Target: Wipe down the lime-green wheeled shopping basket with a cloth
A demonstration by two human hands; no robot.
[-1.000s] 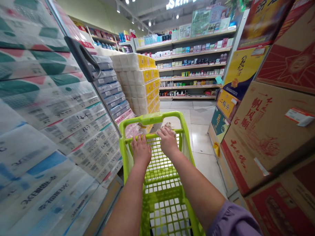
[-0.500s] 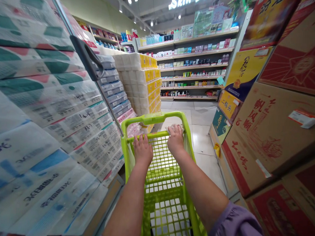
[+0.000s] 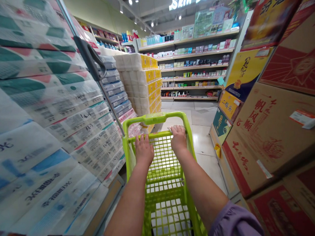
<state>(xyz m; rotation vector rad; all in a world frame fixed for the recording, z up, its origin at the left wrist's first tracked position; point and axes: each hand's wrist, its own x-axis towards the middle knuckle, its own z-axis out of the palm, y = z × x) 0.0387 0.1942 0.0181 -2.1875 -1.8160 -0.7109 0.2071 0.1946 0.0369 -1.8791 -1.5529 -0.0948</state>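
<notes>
A lime-green shopping cart (image 3: 160, 118) stands in front of me in a narrow store aisle. My left hand (image 3: 144, 150) rests on the cart's handle bar with its fingers curled over it. My right hand (image 3: 178, 138) grips the same bar further right, and a small pale thing, maybe paper or cloth, shows under its fingers. The cart's mesh basket looks empty as far as I can see.
Stacked wrapped tissue packs (image 3: 57, 107) wall the left side, with yellow-and-white paper rolls (image 3: 144, 83) ahead. Large cardboard boxes (image 3: 273, 118) line the right. Tiled floor (image 3: 201, 123) leads to far shelves (image 3: 192, 64) of small products.
The cart and I have moved slightly forward along the aisle. My right hand shifted a little to the right on the bar; my left hand stayed in its grip.
</notes>
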